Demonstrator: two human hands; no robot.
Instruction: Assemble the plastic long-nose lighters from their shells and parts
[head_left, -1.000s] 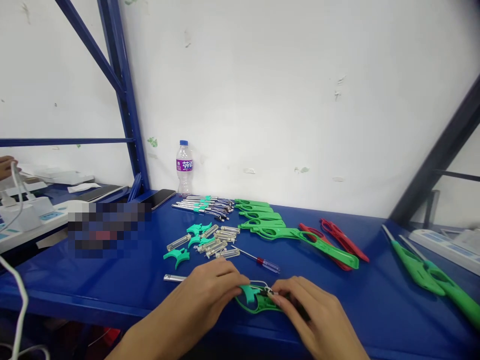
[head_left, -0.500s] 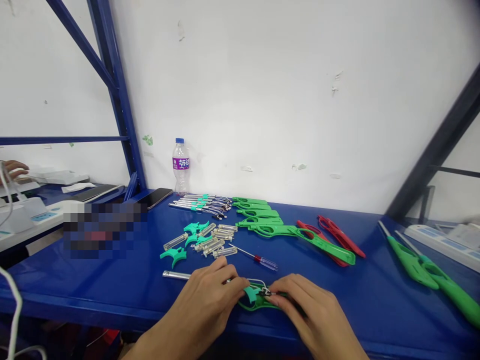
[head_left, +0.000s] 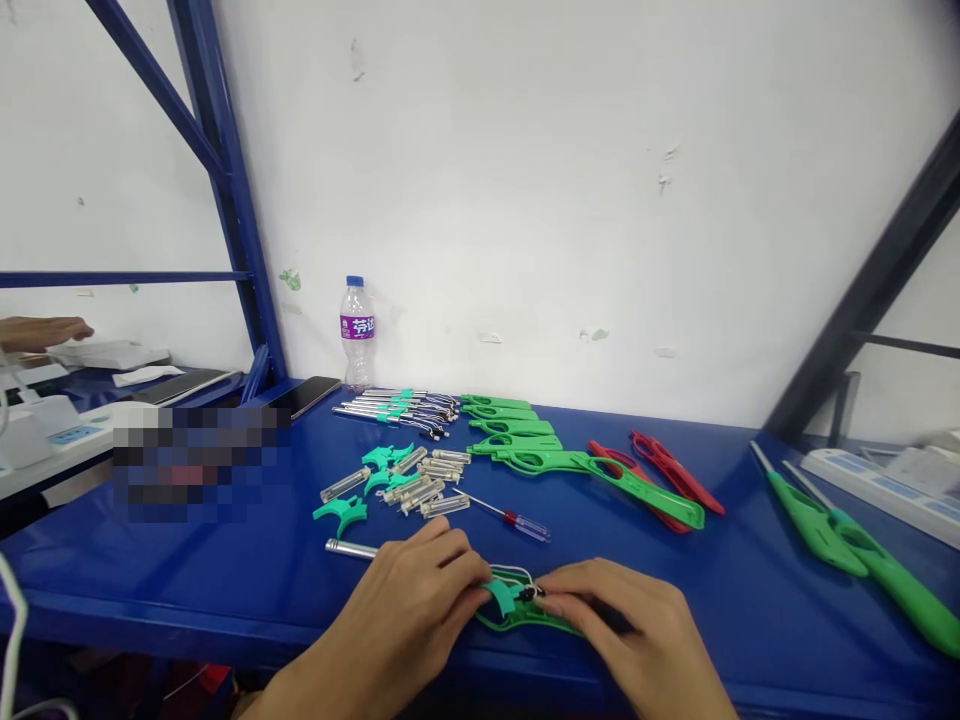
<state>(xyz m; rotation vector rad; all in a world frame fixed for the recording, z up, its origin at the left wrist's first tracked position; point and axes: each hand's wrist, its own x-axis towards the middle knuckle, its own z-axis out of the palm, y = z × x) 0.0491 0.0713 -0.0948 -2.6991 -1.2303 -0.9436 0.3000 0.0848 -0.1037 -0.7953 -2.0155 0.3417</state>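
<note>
Near the front edge of the table lies a green lighter half-shell (head_left: 517, 618), partly covered by both hands. My left hand (head_left: 420, 600) is closed, thumb and fingertips pinching a teal trigger (head_left: 502, 594) over the shell. My right hand (head_left: 630, 610) pinches a small black igniter part (head_left: 531, 593) beside the trigger. A thin white wire (head_left: 514, 570) loops above these parts. To the left, a silver metal tube (head_left: 351, 548) sticks out from behind my left hand.
Beyond my hands lie a screwdriver (head_left: 529, 527), several clear fuel tanks (head_left: 442, 508), teal triggers (head_left: 343, 512), metal tubes with wires (head_left: 390, 405), green shells (head_left: 517, 427) and red shells (head_left: 675, 475). Assembled lighters (head_left: 817, 530) lie right. A bottle (head_left: 358, 340) stands behind; another person's hand (head_left: 45, 332) shows far left.
My hands keep nearly the same grip, with the trigger and black part shifted slightly within the shell. The other person's hand at far left reaches further right. The view has turned slightly.
</note>
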